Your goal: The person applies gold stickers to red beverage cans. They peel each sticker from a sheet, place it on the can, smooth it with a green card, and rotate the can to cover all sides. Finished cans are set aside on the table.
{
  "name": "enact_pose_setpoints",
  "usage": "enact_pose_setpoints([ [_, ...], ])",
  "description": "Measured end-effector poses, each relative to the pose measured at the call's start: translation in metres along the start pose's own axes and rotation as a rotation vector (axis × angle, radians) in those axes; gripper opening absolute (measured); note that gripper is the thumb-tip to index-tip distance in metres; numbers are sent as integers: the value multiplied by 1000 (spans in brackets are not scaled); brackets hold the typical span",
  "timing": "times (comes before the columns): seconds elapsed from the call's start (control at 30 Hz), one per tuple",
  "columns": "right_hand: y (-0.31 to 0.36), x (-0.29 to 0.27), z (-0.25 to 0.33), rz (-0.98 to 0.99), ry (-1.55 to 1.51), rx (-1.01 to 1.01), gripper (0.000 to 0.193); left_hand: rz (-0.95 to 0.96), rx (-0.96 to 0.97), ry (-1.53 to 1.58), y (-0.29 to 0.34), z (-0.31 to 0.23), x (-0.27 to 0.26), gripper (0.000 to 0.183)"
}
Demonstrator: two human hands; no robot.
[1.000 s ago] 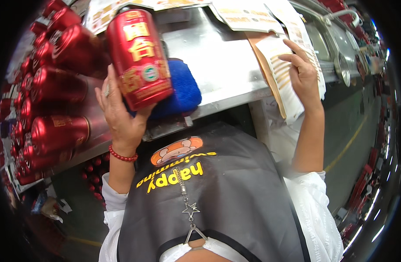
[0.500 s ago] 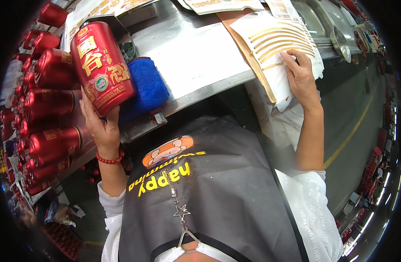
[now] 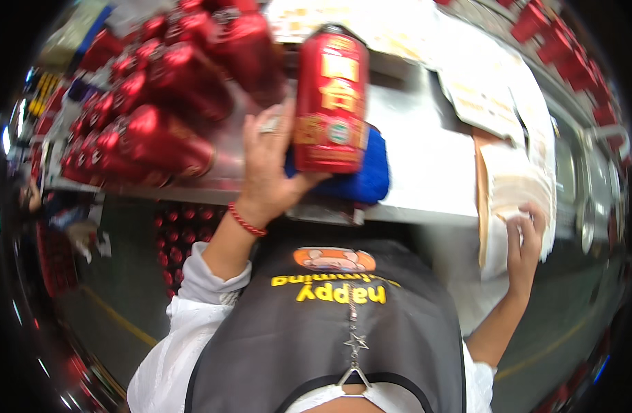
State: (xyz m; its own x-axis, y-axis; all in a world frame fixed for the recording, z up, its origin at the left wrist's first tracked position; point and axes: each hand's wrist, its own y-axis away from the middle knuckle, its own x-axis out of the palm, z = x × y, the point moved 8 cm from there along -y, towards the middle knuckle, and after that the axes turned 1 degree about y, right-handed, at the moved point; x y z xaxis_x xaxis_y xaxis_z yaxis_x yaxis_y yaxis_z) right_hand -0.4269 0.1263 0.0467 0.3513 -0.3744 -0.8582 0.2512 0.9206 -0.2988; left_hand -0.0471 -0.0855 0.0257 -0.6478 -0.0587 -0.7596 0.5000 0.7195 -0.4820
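Note:
A red bottle [image 3: 331,103] with gold characters and a round green-and-white mark leans over a rolled blue towel [image 3: 376,168] on the metal bench. My left hand [image 3: 271,162], a red bead bracelet at its wrist, holds the bottle from the left. Its thumb is under the base and its fingers lie along the side. At the right, my right hand [image 3: 526,241] has its curled fingers on a white sheet of gold strips [image 3: 515,186], which overhangs the bench's front edge. Blur hides whether those fingertips pinch a strip.
Several red bottles [image 3: 171,141] stand crowded at the left of the metal bench [image 3: 426,165]. White-and-gold printed sheets [image 3: 477,96] lie along the back. A metal basin [image 3: 570,168] is at the far right. Below the bench is a rack of red bottles [image 3: 181,237].
The view has swung left, so the bench and both hands appear shifted right. The bottle looks more upright, and more of my left hand shows beside it. My right hand stays at the strip sheet.

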Motion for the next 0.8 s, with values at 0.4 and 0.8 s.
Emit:
enact_pose_setpoints([
  [0.4, -76, 46, 181, 68, -385, -319, 12, -117, 86, -83, -10, -26, -21, 103],
  [0.8, -85, 55, 211, 49, -336, -366, 18, -183, 110, 143, 24, -19, -20, 55],
])
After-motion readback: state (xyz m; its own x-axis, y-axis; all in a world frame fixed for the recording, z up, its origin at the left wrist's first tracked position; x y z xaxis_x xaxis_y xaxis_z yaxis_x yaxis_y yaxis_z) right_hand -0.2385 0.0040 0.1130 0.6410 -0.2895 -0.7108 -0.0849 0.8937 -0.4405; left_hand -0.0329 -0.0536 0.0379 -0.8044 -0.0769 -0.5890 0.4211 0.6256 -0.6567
